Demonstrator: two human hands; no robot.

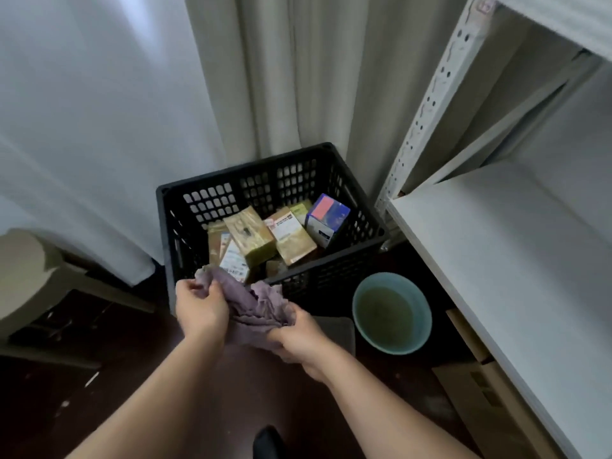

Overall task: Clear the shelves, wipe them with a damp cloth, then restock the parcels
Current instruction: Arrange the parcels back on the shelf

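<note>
A crumpled purple cloth (254, 306) stretches between both hands, just in front of the black crate's near edge. My left hand (198, 306) grips its left end and my right hand (298, 336) grips its right end. The black plastic crate (351, 263) stands on the floor and holds several parcels: brown cardboard boxes (251, 236) and a blue box with a pink patch (328, 217). To the right, the white shelf (496, 260) of the metal rack lies bare.
A teal bucket (361, 323) of murky water sits on the dark floor between crate and rack. Cardboard boxes (490, 399) lie under the shelf. Pale curtains (281, 77) hang behind the crate. A beige piece of furniture (23, 276) stands at the left.
</note>
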